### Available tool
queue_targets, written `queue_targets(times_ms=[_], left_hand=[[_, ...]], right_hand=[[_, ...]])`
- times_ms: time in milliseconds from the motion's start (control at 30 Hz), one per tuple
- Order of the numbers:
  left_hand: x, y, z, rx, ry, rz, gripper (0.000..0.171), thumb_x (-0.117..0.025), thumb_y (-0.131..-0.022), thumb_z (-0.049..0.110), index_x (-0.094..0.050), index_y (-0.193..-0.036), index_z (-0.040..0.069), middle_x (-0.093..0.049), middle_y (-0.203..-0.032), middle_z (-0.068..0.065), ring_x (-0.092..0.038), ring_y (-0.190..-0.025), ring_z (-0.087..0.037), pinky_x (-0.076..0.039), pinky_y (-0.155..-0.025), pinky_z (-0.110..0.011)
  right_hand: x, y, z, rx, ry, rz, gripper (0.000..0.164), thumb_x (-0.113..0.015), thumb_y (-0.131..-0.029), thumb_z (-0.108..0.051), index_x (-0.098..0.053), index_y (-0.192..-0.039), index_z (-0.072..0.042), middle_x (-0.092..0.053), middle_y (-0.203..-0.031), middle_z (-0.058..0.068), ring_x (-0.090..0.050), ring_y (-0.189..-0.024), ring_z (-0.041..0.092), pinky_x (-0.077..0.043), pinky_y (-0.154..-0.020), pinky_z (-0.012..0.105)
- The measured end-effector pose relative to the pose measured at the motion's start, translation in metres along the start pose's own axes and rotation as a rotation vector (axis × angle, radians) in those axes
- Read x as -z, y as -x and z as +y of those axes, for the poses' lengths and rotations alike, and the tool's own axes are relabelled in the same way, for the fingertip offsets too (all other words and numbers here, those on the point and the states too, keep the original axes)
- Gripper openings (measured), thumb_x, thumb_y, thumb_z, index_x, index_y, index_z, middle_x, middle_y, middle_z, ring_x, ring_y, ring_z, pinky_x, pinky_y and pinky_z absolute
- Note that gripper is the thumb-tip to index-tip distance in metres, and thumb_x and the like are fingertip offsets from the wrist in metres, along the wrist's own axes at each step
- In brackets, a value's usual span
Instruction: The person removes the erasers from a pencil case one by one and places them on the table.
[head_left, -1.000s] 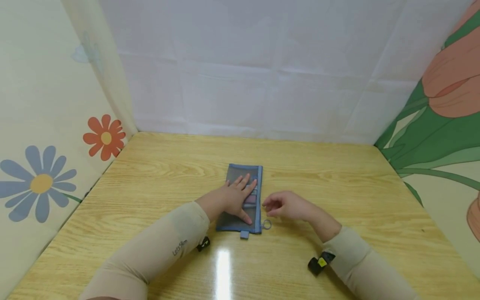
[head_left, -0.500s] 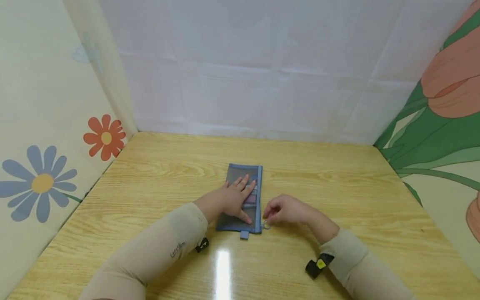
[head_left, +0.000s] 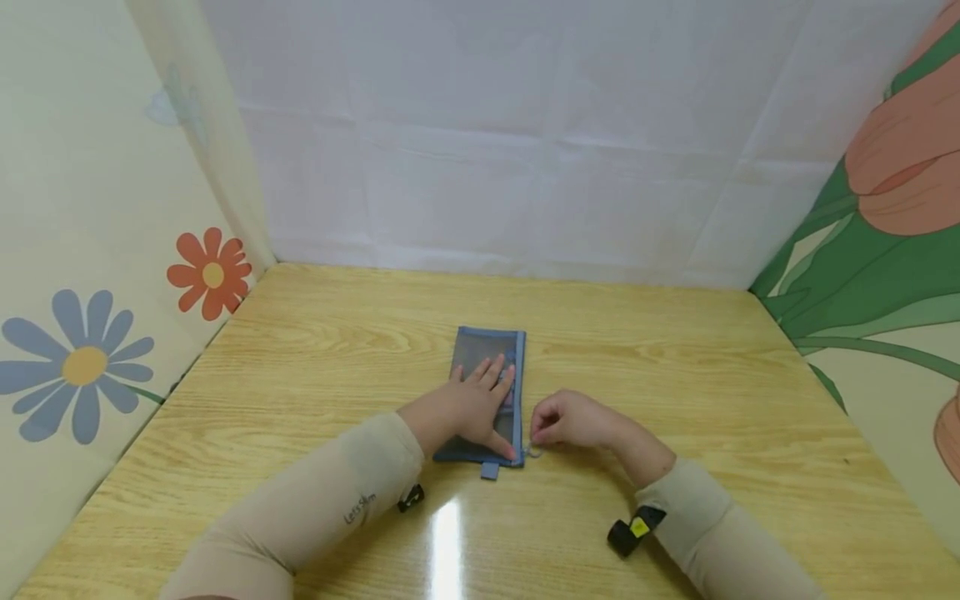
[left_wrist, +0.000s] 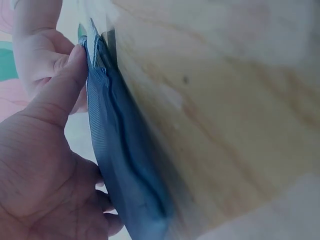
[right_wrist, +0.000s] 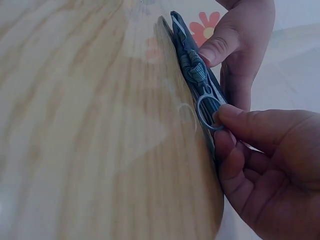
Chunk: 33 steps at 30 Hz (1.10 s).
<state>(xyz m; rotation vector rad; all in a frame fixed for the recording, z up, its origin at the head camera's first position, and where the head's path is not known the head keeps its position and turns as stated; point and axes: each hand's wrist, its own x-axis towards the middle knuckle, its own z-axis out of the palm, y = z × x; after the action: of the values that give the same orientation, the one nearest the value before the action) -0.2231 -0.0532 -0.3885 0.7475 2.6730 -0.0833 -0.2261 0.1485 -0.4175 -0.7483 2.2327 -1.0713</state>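
A blue zip pouch [head_left: 487, 337] with a see-through mesh face lies flat on the table, its zipper edge [head_left: 519, 367] to the right. My left hand [head_left: 476, 408] rests spread over it, the thumb [left_wrist: 75, 62] pressing at the near right corner by the zipper end. With thumb and forefinger my right hand [right_wrist: 280, 160] pinches the metal ring [right_wrist: 202, 112] of the zipper pull beside that corner. Small pinkish contents [head_left: 509, 398] show through the mesh, mostly hidden under the left fingers. A short fabric tab [head_left: 490, 471] sticks out at the pouch's near edge.
The wood-grain table [head_left: 675, 358] extends around the pouch. A white cloth wall [head_left: 525, 142] stands at the back, with flower-printed panels on the left and right. A black wrist camera [head_left: 630, 533] sits under the right forearm.
My right hand has come down to the ring and taken it between thumb and finger. The left thumb has slid toward the near right corner of the pouch.
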Motion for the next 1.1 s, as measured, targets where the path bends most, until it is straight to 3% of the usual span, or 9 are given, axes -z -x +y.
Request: queue_targets(times_ms=[400, 733, 1100], left_hand=[[0.0013, 0.0002, 0.0038, 0.044, 0.014, -0.023, 0.133, -0.054, -0.05, 0.083, 0.005, -0.147, 0.015, 0.012, -0.152, -0.01, 0.003, -0.139, -0.031, -0.009, -0.106, -0.059], [0.0005, 0.0018, 0.006, 0.05, 0.023, -0.023, 0.131, -0.056, -0.052, 0.081, 0.006, -0.147, 0.015, 0.014, -0.151, -0.01, 0.003, -0.138, -0.031, -0.009, -0.106, -0.059], [-0.0016, 0.0016, 0.0059, 0.06, 0.02, -0.033, 0.132, -0.054, -0.05, 0.082, 0.009, -0.146, 0.017, 0.016, -0.15, -0.009, 0.005, -0.138, -0.031, -0.008, -0.106, -0.059]], right_hand=[[0.0014, -0.0003, -0.002, 0.023, -0.009, -0.027, 0.009, -0.062, -0.086, -0.011, -0.064, -0.079, -0.007, -0.055, -0.066, -0.002, -0.045, -0.057, 0.008, -0.039, -0.053, 0.02], [0.0033, -0.0021, -0.0054, 0.028, 0.088, -0.031, 0.01, -0.059, -0.088, -0.011, -0.062, -0.079, -0.011, -0.055, -0.068, -0.003, -0.047, -0.061, 0.01, -0.041, -0.056, 0.023], [0.009, -0.009, -0.0008, 0.02, 0.078, 0.023, 0.009, -0.06, -0.087, -0.01, -0.062, -0.078, -0.011, -0.057, -0.069, -0.002, -0.049, -0.061, 0.01, -0.043, -0.056, 0.024]])
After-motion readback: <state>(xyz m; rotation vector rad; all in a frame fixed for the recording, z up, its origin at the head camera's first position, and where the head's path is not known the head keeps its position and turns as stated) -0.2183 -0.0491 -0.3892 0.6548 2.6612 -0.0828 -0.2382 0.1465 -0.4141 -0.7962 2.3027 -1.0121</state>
